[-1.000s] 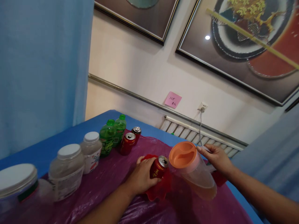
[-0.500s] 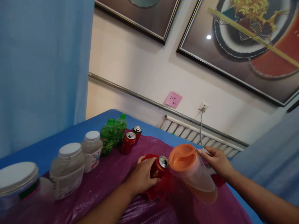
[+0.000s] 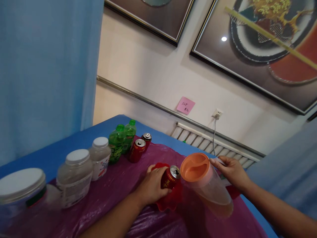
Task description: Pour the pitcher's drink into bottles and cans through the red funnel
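Observation:
My left hand (image 3: pixel 155 185) is wrapped around a red drink can (image 3: pixel 169 178) with an opened top, tilted slightly to the right. Under the can lies a red dish with a wavy rim (image 3: pixel 162 206). My right hand (image 3: pixel 231 172) grips the handle of a clear plastic pitcher (image 3: pixel 214 190) with an orange lid (image 3: pixel 194 167). The pitcher leans left, its lid right beside the can's top, and a brownish liquid sits low inside. Whether any liquid runs between pitcher and can, I cannot tell.
Along the left stand several white-lidded jars (image 3: pixel 75 178), two green bottles (image 3: pixel 117 143) and two more red cans (image 3: pixel 137 152). Purple plastic sheeting (image 3: pixel 119 201) covers part of the blue table (image 3: pixel 104 130). Behind are a radiator (image 3: pixel 195 140) and a plugged-in cord (image 3: pixel 214 132).
Both hands keep their hold on the can and the pitcher, nearly in place. The whole view has shifted slightly, with things appearing a little further right.

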`<state>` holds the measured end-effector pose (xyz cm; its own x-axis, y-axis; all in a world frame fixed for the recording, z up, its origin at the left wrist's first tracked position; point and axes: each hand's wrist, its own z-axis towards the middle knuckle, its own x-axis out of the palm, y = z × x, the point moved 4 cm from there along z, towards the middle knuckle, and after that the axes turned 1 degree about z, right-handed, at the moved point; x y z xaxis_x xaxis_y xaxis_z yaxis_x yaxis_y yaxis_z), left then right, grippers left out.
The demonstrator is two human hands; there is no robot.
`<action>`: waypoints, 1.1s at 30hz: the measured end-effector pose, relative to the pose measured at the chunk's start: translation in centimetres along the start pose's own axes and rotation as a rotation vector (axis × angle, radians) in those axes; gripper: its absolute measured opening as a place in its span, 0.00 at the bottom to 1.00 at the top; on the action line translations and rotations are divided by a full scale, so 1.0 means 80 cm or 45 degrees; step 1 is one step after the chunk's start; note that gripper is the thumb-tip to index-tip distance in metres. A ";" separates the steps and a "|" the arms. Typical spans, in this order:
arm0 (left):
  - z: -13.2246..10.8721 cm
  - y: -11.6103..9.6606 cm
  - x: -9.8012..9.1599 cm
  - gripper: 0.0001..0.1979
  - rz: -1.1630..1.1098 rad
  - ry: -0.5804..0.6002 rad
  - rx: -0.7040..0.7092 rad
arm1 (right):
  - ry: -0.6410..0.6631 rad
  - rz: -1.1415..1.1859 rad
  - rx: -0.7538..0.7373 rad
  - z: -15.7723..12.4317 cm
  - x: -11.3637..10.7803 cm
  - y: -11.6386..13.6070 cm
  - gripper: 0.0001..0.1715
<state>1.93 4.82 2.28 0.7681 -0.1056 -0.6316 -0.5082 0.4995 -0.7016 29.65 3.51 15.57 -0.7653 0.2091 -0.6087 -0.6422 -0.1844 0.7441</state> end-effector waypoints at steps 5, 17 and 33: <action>0.000 -0.001 0.000 0.34 -0.006 0.002 -0.007 | -0.013 -0.063 0.002 0.000 -0.002 -0.002 0.35; 0.000 -0.001 0.000 0.35 0.012 0.027 -0.008 | 0.027 -0.110 0.000 -0.002 0.000 -0.007 0.34; 0.000 -0.001 0.001 0.34 0.000 0.033 -0.012 | 0.047 -0.103 0.043 -0.003 -0.001 -0.014 0.33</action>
<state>2.04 4.74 2.31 0.7578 -0.1279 -0.6398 -0.5118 0.4916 -0.7045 30.43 3.46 14.69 -0.7124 0.1863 -0.6766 -0.7007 -0.1354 0.7005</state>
